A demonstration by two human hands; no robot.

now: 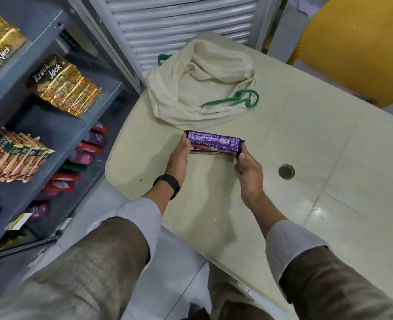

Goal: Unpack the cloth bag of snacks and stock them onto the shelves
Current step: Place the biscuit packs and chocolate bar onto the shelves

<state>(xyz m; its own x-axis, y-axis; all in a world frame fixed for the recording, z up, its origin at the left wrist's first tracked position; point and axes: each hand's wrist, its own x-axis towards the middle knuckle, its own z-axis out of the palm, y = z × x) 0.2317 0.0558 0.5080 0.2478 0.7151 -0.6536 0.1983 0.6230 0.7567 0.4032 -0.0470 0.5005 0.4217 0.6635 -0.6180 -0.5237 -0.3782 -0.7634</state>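
A cream cloth bag (190,88) with green handles lies slumped and open on the cream plastic table (306,158). Just in front of it I hold a stack of long snack packs (214,143), a purple one on top and a red one under it, a little above the table. My left hand (179,158) grips the stack's left end and my right hand (247,169) grips its right end. The grey metal shelves (52,128) stand to my left.
The shelves hold gold Krack Jack packs (64,85), striped biscuit packs (17,158) and red and purple packs (84,155) lower down. A yellow plastic chair (357,47) stands at the table's far right. A louvred grey shutter (179,21) is behind the bag. The table has a round hole (286,172).
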